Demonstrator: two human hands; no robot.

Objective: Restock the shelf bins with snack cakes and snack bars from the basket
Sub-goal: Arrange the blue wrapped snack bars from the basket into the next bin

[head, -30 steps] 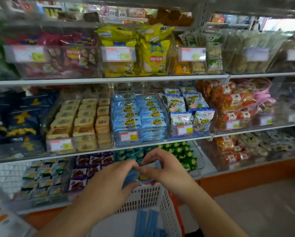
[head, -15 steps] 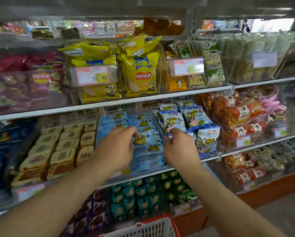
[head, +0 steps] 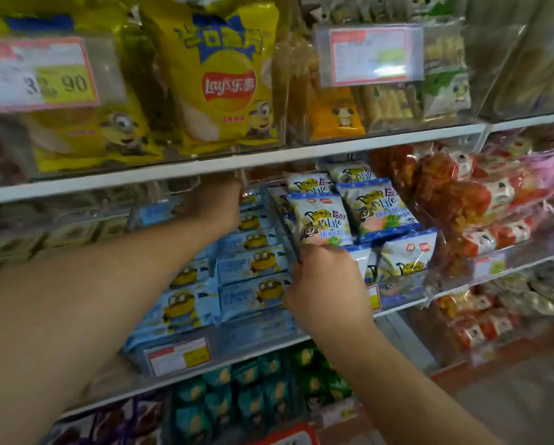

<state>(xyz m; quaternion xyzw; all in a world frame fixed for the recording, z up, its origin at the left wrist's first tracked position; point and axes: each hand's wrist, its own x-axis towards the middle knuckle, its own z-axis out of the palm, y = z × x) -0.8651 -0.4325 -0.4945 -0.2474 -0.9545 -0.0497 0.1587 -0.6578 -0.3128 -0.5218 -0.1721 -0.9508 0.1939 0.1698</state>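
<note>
On the middle shelf, the left hand reaches deep into the clear plastic bin of pale blue cartoon-printed snack cake packets; whether its fingers hold anything I cannot tell. These soft film packs look light, slippery and crushable, best held by their flat sides. The right hand pinches the bin's clear side wall. White-and-blue crisp bags crowd the neighbouring bin.
</note>
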